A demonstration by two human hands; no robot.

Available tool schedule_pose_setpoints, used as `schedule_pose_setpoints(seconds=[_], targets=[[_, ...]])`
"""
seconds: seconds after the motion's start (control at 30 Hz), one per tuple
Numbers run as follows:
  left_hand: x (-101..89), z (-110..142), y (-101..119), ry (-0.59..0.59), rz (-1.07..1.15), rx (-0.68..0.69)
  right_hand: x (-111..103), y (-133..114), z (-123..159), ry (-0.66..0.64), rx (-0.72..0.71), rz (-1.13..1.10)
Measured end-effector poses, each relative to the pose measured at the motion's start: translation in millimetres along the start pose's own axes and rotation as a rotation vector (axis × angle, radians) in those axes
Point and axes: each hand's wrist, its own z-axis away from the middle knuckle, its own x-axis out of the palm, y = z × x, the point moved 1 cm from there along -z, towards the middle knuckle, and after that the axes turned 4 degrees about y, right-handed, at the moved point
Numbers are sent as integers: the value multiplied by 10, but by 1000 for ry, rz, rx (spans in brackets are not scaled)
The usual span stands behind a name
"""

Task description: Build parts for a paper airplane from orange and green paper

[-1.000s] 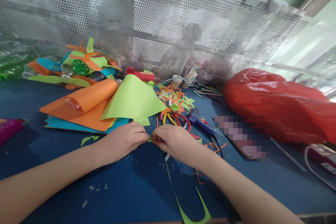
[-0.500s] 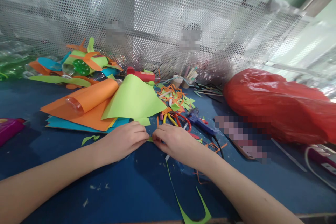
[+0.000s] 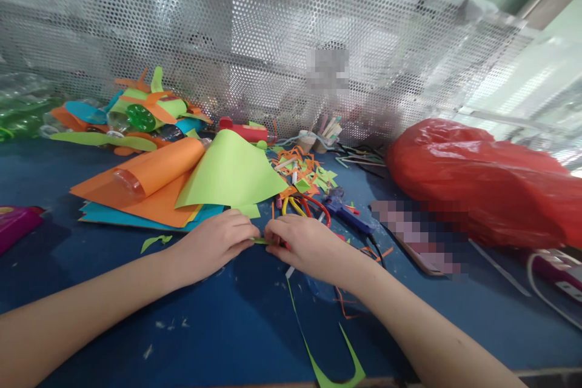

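My left hand (image 3: 222, 237) and my right hand (image 3: 302, 245) meet at mid-table, each pinching one end of a small piece of light green paper (image 3: 260, 241). Most of that piece is hidden by my fingers. Just beyond my right hand are red and yellow handle loops (image 3: 302, 205), probably of scissors, and a blue glue gun (image 3: 350, 215) with a black cord. A light green paper sheet (image 3: 230, 173) curves up behind my left hand, over orange paper (image 3: 177, 213) and an orange-wrapped bottle (image 3: 163, 163). A long green paper offcut (image 3: 339, 379) lies near the front edge.
Paper-covered bottles (image 3: 150, 106) crowd the back left along a perforated metal screen (image 3: 273, 24). Orange and green scraps (image 3: 309, 167) lie behind the hands, near cups of sticks (image 3: 325, 136). A red plastic bag (image 3: 477, 176) fills the right; a phone-like object (image 3: 430, 264) lies before it.
My fingers have shifted slightly around the small green paper, and a little more of it shows between them. Everything else on the table stays in place.
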Motion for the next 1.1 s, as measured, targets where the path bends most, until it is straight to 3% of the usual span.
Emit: schedule_pose_setpoints(seconds=[0.13,0.4,1.0,1.1], targets=[[-15,-5,10,-19,5,10,0,16,9,18,-43,-15],[4,1,-11,5,-44,25,97,37,-1,57,6,-15],[37,-12,23,-8,-88,26,77,36,11,50,22,-13],[41,-2,15,32,-91,64,67,28,9,50,28,-10]])
